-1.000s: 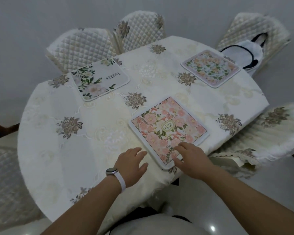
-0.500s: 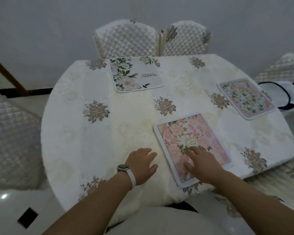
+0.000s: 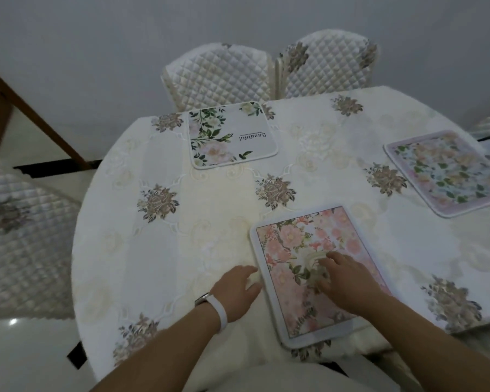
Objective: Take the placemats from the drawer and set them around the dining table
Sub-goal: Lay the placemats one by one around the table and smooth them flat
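Observation:
Three placemats lie on the round dining table [image 3: 159, 250]. A pink floral placemat [image 3: 300, 250] sits at the near edge; my right hand [image 3: 343, 281] rests flat on it with fingers spread. My left hand [image 3: 235, 290], a white band on the wrist, lies on the tablecloth just left of that mat, fingers apart, fingertips by its left edge. A white placemat with green leaves and the word "Beautiful" [image 3: 229, 134] lies at the far side. A pastel floral placemat [image 3: 447, 171] lies at the right.
Two quilted chairs [image 3: 218, 72] stand behind the table against the wall, and another quilted chair [image 3: 20, 244] is at the left. A brown wooden piece [image 3: 31, 111] leans at the far left. The floor is glossy white.
My view has swung left around the table. My right hand slid from the pink placemat's near corner onto its middle; my left hand stayed beside it on the cloth.

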